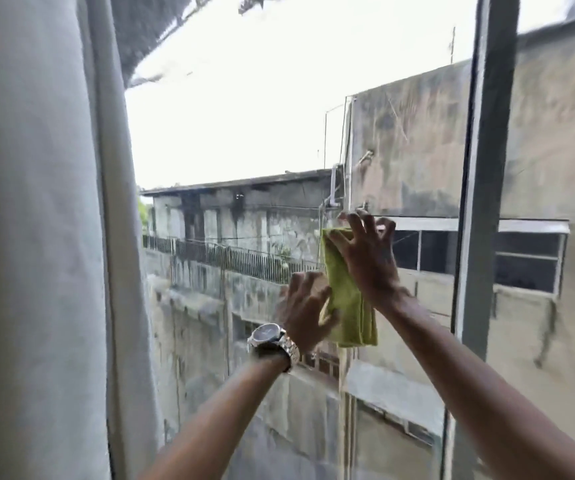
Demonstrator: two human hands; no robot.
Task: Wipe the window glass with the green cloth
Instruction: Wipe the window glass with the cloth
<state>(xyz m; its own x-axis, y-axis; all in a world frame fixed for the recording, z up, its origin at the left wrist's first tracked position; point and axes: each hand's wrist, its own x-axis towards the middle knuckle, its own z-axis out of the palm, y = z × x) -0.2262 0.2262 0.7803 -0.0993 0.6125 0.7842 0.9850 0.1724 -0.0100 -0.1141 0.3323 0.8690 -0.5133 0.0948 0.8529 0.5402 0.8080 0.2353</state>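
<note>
Green cloth (346,292), folded, lies flat against the window glass (244,133), pinned under the right hand (369,258) with fingers spread open rather than curled around it. Left hand (305,306), a metal wristwatch (272,339) on its wrist, touches the cloth's lower left edge with loosely open fingers. Pale curtain (36,237) hangs at the left, and a grey window frame (483,168) stands to the right.

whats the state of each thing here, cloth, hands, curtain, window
green cloth: folded, hanging long, pressed to the glass
right hand: fingers spread, flat on the cloth's upper part
left hand: touching the cloth's lower left edge
curtain: drawn aside to the left
window glass: closed
wristwatch: on left wrist
</note>
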